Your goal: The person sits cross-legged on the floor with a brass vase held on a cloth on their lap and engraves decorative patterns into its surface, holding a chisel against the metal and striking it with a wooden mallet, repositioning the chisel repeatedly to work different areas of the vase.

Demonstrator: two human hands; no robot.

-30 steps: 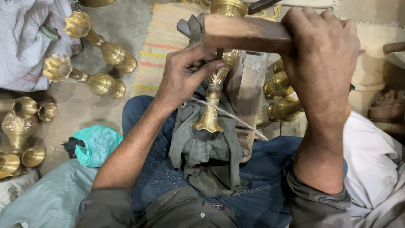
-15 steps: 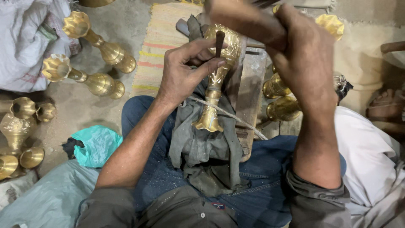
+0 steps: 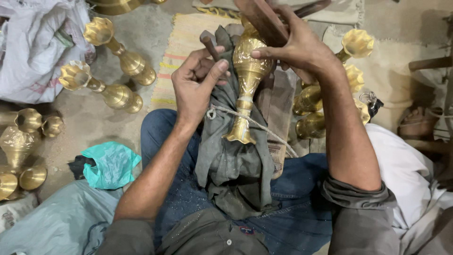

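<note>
At the far left edge of the floor [image 3: 85, 118], a white sack [image 3: 33, 52] and a few brass cups [image 3: 19, 141] are seen. Two brass vases [image 3: 118, 52] are laid on their sides a bit further in, and a green plastic bag [image 3: 111, 163] is beside the blue-jeaned leg [image 3: 163, 141]. Next comes the left hand [image 3: 198, 87]. Its fingers [image 3: 200, 63] are curled shut around a thin metal punch [image 3: 210, 45], and the thumb is pressed near the brass vase [image 3: 246, 85] being worked on. This vase is held in the middle of the lap, on a grey cloth [image 3: 231, 160], with its foot toward the body and its round belly away; a string [image 3: 264, 130] is crossed over it. To the right, the right hand [image 3: 297, 47] is closed on a wooden mallet [image 3: 262, 21], with one fingertip touching the vase belly. It looks like the pattern is being tapped into the brass, and the punch is being set for a hit. For the next hit, the punch tip would need to be kept steady on the brass, and the mallet brought down straight. Little room is left for a swing: more brass vases [image 3: 330, 89] are stacked just beside the right arm, and a striped mat [image 3: 177, 52] lies behind the hands. More open floor is found on the left than on the right.
</note>
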